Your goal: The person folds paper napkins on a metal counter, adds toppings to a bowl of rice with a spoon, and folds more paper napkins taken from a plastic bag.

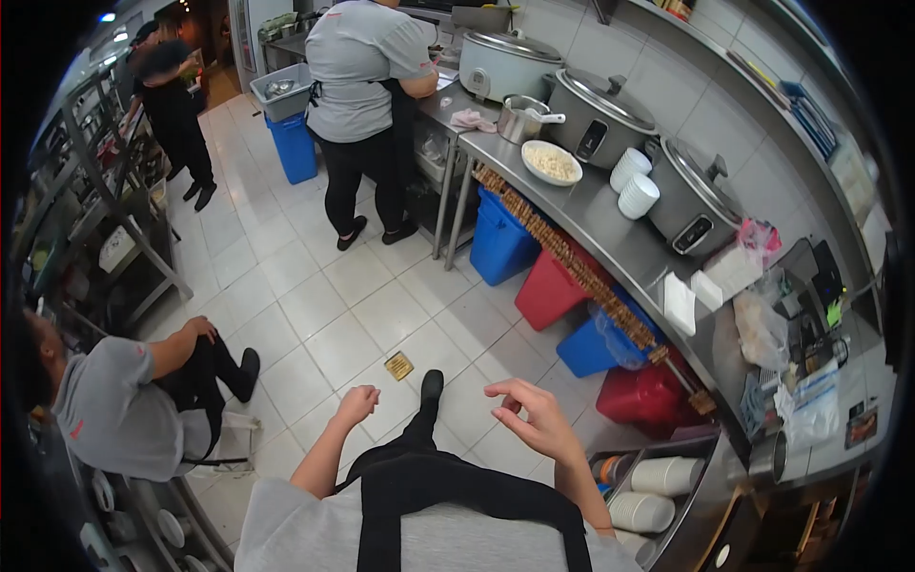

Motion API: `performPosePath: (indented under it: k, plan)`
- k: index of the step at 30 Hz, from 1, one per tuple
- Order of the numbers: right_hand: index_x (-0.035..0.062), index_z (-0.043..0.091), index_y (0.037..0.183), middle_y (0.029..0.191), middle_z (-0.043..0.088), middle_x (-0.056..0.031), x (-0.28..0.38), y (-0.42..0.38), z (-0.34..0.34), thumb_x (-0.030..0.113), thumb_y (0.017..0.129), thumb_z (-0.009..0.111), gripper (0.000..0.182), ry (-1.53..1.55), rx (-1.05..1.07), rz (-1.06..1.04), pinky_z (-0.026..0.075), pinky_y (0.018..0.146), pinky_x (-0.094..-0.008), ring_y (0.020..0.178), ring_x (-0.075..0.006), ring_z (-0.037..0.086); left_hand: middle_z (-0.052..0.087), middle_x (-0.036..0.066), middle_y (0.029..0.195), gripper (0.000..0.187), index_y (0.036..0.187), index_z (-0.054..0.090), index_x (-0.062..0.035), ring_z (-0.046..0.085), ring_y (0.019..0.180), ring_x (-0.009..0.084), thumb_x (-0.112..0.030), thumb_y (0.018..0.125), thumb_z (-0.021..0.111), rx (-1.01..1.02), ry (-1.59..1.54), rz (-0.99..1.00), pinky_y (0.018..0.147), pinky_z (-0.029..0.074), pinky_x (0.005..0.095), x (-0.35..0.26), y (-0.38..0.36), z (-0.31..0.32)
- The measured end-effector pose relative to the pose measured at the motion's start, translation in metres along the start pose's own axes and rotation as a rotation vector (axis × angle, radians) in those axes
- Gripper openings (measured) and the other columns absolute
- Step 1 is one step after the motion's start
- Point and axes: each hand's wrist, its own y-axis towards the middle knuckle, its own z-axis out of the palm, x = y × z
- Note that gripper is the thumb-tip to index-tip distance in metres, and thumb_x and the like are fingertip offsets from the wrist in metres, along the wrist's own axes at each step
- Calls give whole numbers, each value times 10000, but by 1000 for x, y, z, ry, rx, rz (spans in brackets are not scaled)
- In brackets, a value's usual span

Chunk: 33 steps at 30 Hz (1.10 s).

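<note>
Over the tiled floor [315, 315], both hands empty, left hand [357, 404] half-curled, right hand [534, 416] loose.

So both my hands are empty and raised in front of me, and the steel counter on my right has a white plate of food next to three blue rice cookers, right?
Nearly. In the head view the rice cookers are silver-grey, not blue. The rest holds: left hand and right hand are empty and raised, and the white plate sits on the steel counter beside them.

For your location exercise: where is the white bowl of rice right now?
The bowl of rice sits on the steel counter in the upper middle of the head view, between a small pot and stacked white cups.
</note>
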Motion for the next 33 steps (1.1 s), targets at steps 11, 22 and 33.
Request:
performPosePath:
  k: [11, 22, 33]
  plan:
    - [-3, 572, 975, 844, 588, -113, -132, 221, -156, 123, 797, 593, 219, -122, -54, -7, 462, 621, -292, 693, -179, 582, 639, 163, 914, 338, 963, 614, -61, 595, 900, 323, -359, 816, 551, 317, 369, 308, 788, 468, 407, -203, 272, -16]
    - [21, 540, 979, 992, 570, -170, -300, 459, -362, 161, 772, 583, 253, -686, -431, -182, 444, 788, -397, 930, -329, 549, 646, 164, 827, 347, 1034, 580, -64, 612, 833, 322, -334, 817, 562, 71, 234, 146, 735, 476, 402, -233, 355, -69]
    - [16, 641, 838, 893, 637, -193, -401, 677, -403, 147, 676, 614, 209, -1067, 38, 181, 498, 759, -422, 880, -330, 617, 624, 175, 758, 343, 1032, 570, -44, 600, 726, 327, -308, 813, 575, -56, 160, -6, 641, 458, 405, -287, 425, -67]
